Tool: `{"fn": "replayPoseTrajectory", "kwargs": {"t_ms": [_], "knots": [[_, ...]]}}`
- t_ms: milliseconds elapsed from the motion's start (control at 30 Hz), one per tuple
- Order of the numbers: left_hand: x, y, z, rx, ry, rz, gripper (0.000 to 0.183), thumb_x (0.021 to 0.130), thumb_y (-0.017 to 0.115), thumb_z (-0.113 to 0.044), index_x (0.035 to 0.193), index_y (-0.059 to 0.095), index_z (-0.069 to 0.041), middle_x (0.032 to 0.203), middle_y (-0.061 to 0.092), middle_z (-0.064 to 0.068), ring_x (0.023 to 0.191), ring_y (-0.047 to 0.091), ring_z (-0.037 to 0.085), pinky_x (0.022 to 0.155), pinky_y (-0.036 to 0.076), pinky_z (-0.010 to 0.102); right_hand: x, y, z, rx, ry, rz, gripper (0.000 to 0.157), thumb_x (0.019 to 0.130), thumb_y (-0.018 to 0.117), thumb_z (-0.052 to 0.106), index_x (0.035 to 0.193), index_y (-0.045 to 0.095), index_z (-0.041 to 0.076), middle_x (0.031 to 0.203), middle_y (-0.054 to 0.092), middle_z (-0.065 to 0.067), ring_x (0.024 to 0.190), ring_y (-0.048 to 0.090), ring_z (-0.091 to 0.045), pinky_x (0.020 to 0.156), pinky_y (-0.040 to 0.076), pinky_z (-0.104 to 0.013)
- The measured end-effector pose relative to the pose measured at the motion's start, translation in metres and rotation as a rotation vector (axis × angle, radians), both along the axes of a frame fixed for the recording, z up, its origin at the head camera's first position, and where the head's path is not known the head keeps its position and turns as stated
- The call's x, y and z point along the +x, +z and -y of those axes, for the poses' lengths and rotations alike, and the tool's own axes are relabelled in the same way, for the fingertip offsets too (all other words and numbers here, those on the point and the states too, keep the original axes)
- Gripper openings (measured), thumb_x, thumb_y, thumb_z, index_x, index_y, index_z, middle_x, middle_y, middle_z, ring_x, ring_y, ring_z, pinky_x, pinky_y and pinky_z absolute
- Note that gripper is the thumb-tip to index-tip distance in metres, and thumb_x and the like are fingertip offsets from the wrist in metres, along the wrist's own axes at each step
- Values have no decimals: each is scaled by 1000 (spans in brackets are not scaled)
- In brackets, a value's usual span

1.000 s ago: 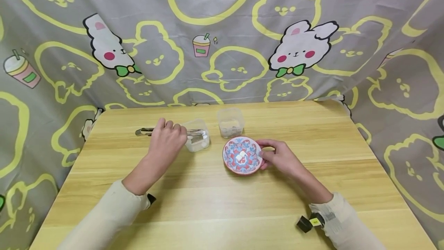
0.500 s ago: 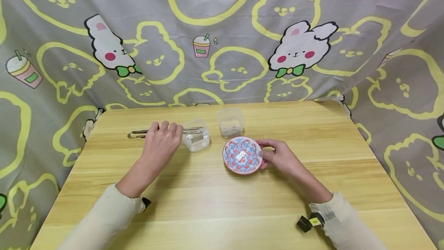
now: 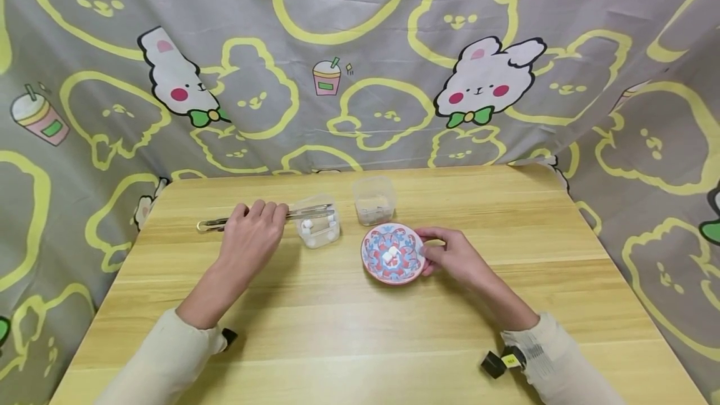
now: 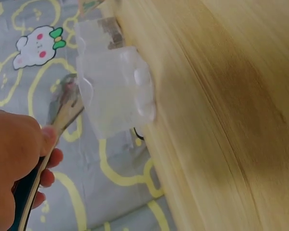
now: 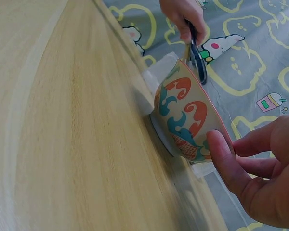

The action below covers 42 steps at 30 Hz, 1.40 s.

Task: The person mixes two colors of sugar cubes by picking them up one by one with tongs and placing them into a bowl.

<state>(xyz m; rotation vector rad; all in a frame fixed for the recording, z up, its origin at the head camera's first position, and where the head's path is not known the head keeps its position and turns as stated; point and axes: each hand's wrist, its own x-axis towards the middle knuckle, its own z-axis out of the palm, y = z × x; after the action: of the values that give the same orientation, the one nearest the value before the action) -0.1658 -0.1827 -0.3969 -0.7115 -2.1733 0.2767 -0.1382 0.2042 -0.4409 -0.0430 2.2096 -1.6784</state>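
My left hand grips a pair of metal tongs around the middle, fingers curled over the arms. The tong tips hover above a clear plastic container with several small white pieces inside. In the left wrist view, the tongs stand just above the rim of this container, with nothing visible between the tips. With thumb and fingers, my right hand pinches the rim of a patterned bowl. Two white cubes lie in it. The right wrist view shows the outside of the bowl.
A second clear plastic container stands behind the bowl, near the back of the wooden table. A patterned grey curtain hangs along the table's back and sides.
My left hand has shifted left and slightly toward me with the tongs, whose tips now lie over the container with more of its white pieces showing. The right hand and bowl have stayed put.
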Motion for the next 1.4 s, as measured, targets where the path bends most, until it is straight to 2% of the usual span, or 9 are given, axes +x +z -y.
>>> {"fn": "replayPoseTrajectory", "kwargs": {"t_ms": [200, 400, 500, 733, 967, 1100, 1300, 1400], "knots": [[3, -2, -2, 14, -4, 44, 32, 107, 40, -2, 92, 68, -2, 64, 59, 6, 56, 50, 21, 57, 43, 33, 1, -1, -1, 18, 3, 5, 46, 102, 56, 3, 147, 51, -5, 146, 53, -29, 73, 73, -20, 69, 64, -35], [9, -2, -13, 37, -36, 65, 23, 104, 54, -19, 98, 70, -3, 77, 72, 7, 65, 63, 23, 61, 50, 36, 0, -2, -1, 22, 2, 5, 45, 102, 56, 3, 147, 51, -5, 146, 53, -28, 73, 73, -21, 69, 64, -35], [13, -2, -21, 33, -62, 70, 24, 102, 57, -24, 97, 70, -5, 76, 71, 6, 66, 63, 22, 62, 50, 35, 0, -2, -1, 30, 1, 4, 45, 102, 56, 3, 147, 51, -4, 146, 53, -28, 73, 73, -21, 69, 64, -35], [15, -4, -36, -7, -89, 63, 29, 107, 53, -27, 93, 66, -6, 70, 64, 4, 62, 60, 20, 64, 50, 35, 1, -2, 0, 11, -7, 11, 46, 102, 56, 3, 147, 50, -6, 146, 53, -29, 73, 73, -20, 70, 64, -34], [18, -10, -44, -38, -105, 77, 21, 102, 57, -24, 93, 61, -6, 70, 55, 3, 61, 56, 20, 62, 48, 35, 0, -2, -1, -10, -4, 1, 47, 102, 57, 2, 147, 49, -8, 146, 52, -31, 72, 72, -18, 69, 63, -33], [19, -12, -48, -71, -96, 101, 23, 106, 50, -23, 95, 61, -6, 71, 57, 2, 61, 53, 19, 59, 46, 32, -1, -2, -1, -17, -3, 0, 47, 102, 57, 2, 147, 49, -8, 146, 52, -32, 72, 72, -18, 69, 63, -33], [20, -10, -55, -104, -83, 111, 37, 113, 31, -13, 93, 61, -8, 71, 58, 1, 59, 50, 17, 57, 43, 30, 0, -2, -2, -8, 1, -2, 47, 102, 57, 3, 147, 49, -7, 146, 52, -31, 73, 73, -19, 69, 63, -33], [21, -9, -57, -110, -81, 113, 43, 114, 25, -15, 92, 61, -8, 71, 58, 1, 58, 48, 16, 56, 41, 29, 0, -3, -2, 3, -1, -5, 46, 102, 57, 3, 147, 50, -6, 145, 54, -30, 72, 72, -19, 69, 63, -33]]}}
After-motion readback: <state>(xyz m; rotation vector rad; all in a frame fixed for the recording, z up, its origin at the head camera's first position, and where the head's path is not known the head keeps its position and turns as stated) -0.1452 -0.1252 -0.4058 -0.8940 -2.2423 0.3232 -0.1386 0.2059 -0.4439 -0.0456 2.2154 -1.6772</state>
